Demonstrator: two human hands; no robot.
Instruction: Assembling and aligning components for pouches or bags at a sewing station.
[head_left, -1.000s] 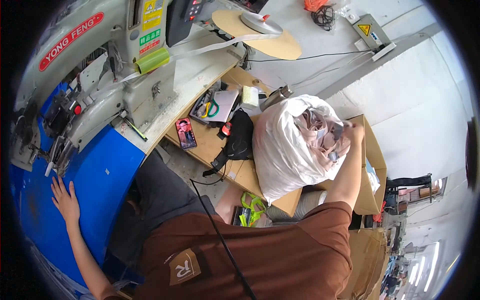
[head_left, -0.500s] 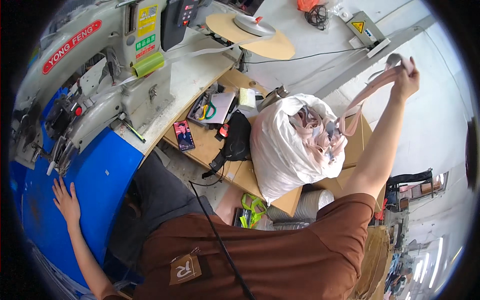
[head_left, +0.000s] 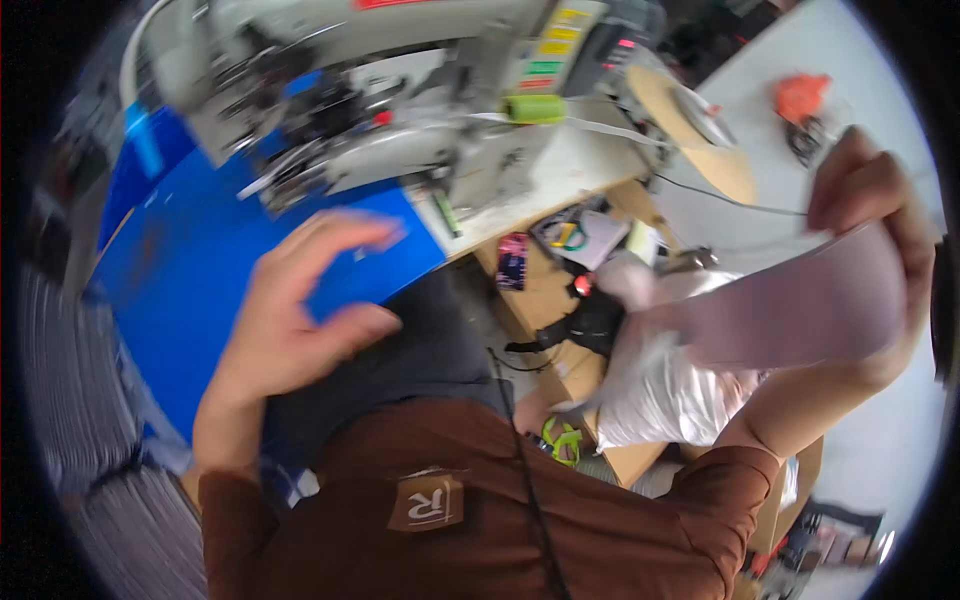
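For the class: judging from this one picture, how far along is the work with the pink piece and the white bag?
Done: a pale pink piece is out of the white bag and raised in the right hand. In hand: that hand grips its upper edge; the left hand hovers empty over the blue table. Left: the piece has not reached the sewing machine; the bag looks full.

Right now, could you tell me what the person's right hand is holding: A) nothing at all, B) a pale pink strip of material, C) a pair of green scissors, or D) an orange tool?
B: the right hand is raised and grips a pale pink strip that trails down toward the white bag below it.
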